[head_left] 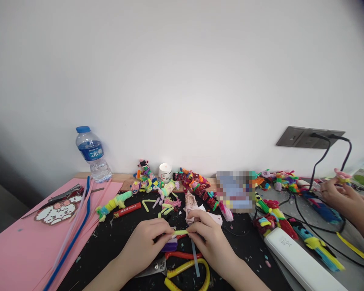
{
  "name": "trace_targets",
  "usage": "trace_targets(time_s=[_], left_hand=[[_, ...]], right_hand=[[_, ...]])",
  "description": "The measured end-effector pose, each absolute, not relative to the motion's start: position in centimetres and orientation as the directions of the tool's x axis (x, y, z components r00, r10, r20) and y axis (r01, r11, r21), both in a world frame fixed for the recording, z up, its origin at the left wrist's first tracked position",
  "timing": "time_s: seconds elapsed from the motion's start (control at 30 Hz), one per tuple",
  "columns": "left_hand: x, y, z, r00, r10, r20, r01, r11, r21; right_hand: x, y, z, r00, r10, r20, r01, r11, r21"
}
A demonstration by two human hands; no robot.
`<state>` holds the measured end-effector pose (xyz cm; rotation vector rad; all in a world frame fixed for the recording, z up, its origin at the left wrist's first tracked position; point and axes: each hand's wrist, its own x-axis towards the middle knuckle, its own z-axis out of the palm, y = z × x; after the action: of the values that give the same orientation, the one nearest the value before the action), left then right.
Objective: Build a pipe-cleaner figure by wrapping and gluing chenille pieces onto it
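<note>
A short yellow-green piece of pipe cleaner (180,233) is stretched between the fingertips of both hands. My left hand (147,244) pinches one end, and my right hand (212,240) pinches the other. Just below lie scissors (186,266) with red and yellow handles, partly covered by my left hand. A purple fuzzy bundle (170,245) shows under the pinched piece. Beside my right fingers is a translucent stick (195,258). Behind that hand rests a pale pink glue gun (190,202), partly hidden. Cut yellow-green pieces (167,208) lie farther back on the black mat (94,252).
A water bottle (92,153) and pink sheets (9,246) with long pipe cleaners are at left. Colourful fuzzy figures (197,188) line the wall. To the right are a white power bank (300,260), black cables (314,161) and another person's hand (336,194) holding a small pink item.
</note>
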<state>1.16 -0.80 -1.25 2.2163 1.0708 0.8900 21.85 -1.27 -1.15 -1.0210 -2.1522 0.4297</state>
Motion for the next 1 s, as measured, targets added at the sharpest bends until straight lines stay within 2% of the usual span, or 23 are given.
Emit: trace_targets(time_s=[0.27, 0.77, 1.0], left_hand=[[1.11, -0.67, -1.22, 0.476, 0.815, 0.330, 0.472, -0.553, 0.687], [0.81, -0.33, -1.11, 0.418, 0.830, 0.368, 0.452, -0.542, 0.709], [0.65, -0.35, -1.49, 0.460, 0.805, 0.374, 0.430, -0.571, 0.700]], right_hand=[[21.76, -1.29, -1.07, -0.458, 0.745, 0.485, 0.518, 0.667, -0.535], [21.94, -1.08, -1.53, -0.381, 0.791, 0.478, 0.531, 0.611, -0.587], [21.92, -1.02, -1.43, -0.386, 0.795, 0.468, 0.532, 0.606, -0.592]])
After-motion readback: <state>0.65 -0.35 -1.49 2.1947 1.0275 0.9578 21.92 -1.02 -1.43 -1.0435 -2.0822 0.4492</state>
